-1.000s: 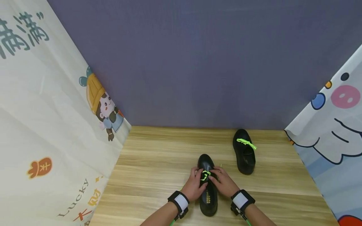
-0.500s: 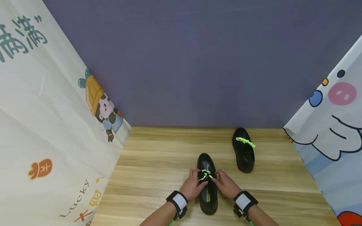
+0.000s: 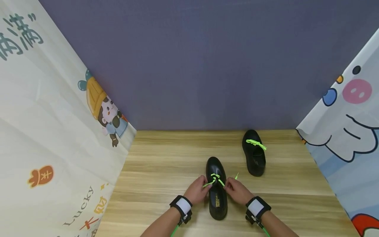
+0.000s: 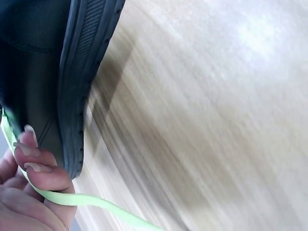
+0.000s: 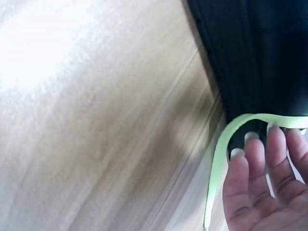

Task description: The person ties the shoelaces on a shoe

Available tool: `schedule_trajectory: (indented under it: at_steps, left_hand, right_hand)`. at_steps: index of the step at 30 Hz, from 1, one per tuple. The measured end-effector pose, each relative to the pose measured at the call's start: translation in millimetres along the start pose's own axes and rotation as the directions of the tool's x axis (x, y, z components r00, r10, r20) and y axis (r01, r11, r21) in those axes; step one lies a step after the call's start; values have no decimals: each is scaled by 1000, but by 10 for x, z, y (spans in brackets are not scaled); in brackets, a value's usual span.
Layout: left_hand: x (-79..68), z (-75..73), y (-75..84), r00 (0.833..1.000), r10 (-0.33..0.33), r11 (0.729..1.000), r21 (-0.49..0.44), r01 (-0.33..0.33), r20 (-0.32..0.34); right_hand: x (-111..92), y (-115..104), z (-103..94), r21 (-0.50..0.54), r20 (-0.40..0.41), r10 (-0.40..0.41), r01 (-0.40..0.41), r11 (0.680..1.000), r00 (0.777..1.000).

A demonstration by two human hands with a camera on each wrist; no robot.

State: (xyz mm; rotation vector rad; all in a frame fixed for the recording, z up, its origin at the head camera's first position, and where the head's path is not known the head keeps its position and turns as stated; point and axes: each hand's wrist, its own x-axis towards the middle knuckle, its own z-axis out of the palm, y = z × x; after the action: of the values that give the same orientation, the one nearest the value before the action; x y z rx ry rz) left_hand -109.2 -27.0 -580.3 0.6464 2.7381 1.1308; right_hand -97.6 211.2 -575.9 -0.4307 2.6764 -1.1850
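Reference item: the black lace-up shoe (image 3: pixel 217 191), sole down on the wood-grain surface (image 3: pixel 163 158) between the two hands, toe pointing away from the person. All positions are taken from this shoe.

Left hand (image 3: pixel 197 190): just left of the shoe. It pinches the left lace end (image 4: pixel 82 199), with a free tail trailing past the fingers. Half a second ago this hand lay against the shoe, thumb reaching over the opening; it has since drawn off leftward, and the lace end extends with it.

Right hand (image 3: pixel 238 191): at the shoe's right edge. Its curled fingers grip the right lace end (image 5: pixel 221 147); the tip projects beyond the hand. Its fingertips have withdrawn slightly outward.

Effect on the work: the lace crossing (image 3: pixel 215 179) over the throat is now exposed, and both ends lead to opposite sides; the ends appear ready to take tension. Tightness of the crossing cannot be determined.

Second black shoe (image 3: pixel 253 156): beyond and right of the reference shoe, not touching it, its neon-green lace (image 3: pixel 256 144) lying across it.
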Motion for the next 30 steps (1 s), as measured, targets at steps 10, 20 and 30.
schedule_trajectory:
  at_steps: [10, 20, 30]
  left_hand:
    - [111, -238, -74, 999, 32, 999, 13, -32, 40]
    - [260, -570, -94, 998, 26, 1000, 5, -27, 51]
    - [173, -586, -233, 994, 113, 989, 101, -112, -6]
  right_hand:
    - [27, 54, -149, -6, -3, -11, 11, 1000, 1000]
    - [99, 63, -538, -48, -21, -117, 116, 992, 993]
    - [21, 30, -612, -94, 37, -66, 69, 993, 997]
